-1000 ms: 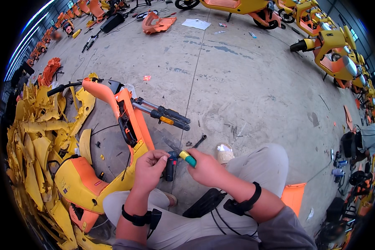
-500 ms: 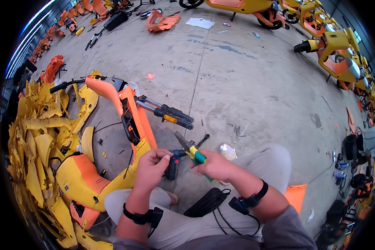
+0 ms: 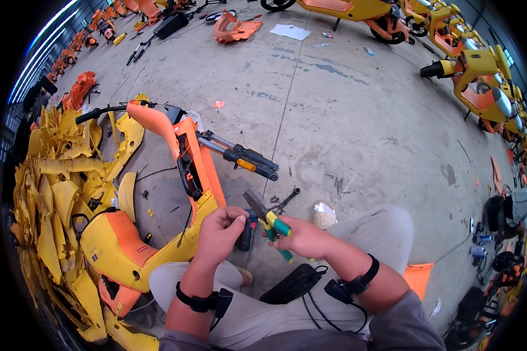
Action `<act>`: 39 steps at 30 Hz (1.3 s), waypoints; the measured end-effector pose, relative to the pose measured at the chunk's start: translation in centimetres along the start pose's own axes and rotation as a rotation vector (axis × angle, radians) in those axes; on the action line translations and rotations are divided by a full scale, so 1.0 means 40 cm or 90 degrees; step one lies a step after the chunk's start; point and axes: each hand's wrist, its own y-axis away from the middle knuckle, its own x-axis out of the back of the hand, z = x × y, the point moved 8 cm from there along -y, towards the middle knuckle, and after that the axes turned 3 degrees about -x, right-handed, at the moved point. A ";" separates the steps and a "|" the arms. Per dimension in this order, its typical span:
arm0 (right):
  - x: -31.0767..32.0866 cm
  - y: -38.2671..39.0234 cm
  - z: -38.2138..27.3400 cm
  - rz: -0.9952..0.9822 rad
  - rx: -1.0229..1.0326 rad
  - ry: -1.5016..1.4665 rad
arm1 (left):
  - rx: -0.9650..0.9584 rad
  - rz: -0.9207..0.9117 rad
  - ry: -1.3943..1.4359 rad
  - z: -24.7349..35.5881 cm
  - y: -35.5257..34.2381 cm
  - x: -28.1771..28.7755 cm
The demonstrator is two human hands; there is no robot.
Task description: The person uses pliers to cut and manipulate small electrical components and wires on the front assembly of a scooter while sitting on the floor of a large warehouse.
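My right hand (image 3: pixel 307 237) is closed around a pair of pliers (image 3: pixel 280 224) with green and yellow handles. The handles stand apart, and the dark jaws point up and to the left. Just left of them, my left hand (image 3: pixel 221 231) has its thumb and forefinger pressed together; whatever they pinch is too small to make out. Below the jaws, a dark power tool (image 3: pixel 247 235) with red marks lies on the floor, partly hidden by my left hand. Beside that hand stretches a stripped orange and yellow scooter body (image 3: pixel 209 169), its fork tubes (image 3: pixel 249 162) pointing right.
A heap of yellow plastic panels (image 3: pixel 61 199) fills the left side. A black metal crank-like part (image 3: pixel 288 199) and a clear-wrapped roll (image 3: pixel 324 214) lie ahead of my knees. Near my right thigh is an orange piece (image 3: pixel 418 278). Parked yellow scooters (image 3: pixel 474 88) line the right.
The pliers' handles have spread farther apart in my right hand, and the jaws have shifted slightly down. My left hand keeps its pinch. The whole view has shifted slightly.
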 end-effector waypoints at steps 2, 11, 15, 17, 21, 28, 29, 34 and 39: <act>-0.004 0.007 -0.007 -0.012 -0.027 0.014 | -0.010 -0.003 -0.001 -0.001 -0.002 -0.004; -0.007 0.019 -0.017 -0.006 -0.045 0.125 | 0.028 -0.011 -0.009 -0.014 -0.002 -0.014; -0.003 0.016 -0.012 0.022 -0.005 0.157 | -0.007 -0.021 -0.010 -0.014 -0.005 -0.018; -0.014 0.024 -0.039 0.024 0.025 0.222 | -0.002 -0.007 -0.029 -0.026 -0.003 -0.003; -0.010 0.011 -0.013 0.055 0.006 0.252 | 0.005 -0.031 -0.021 -0.034 -0.007 -0.002; 0.004 0.001 -0.005 0.063 0.088 0.183 | 0.004 0.003 -0.153 -0.036 -0.018 0.017; 0.004 0.000 -0.013 0.073 0.107 0.184 | -0.006 0.017 -0.119 -0.048 -0.020 0.029; 0.002 -0.001 -0.034 0.143 0.124 0.247 | 0.014 -0.005 -0.107 -0.081 -0.032 0.042; 0.015 0.030 -0.052 0.197 0.147 0.240 | -0.104 -0.028 -0.119 -0.131 -0.092 0.076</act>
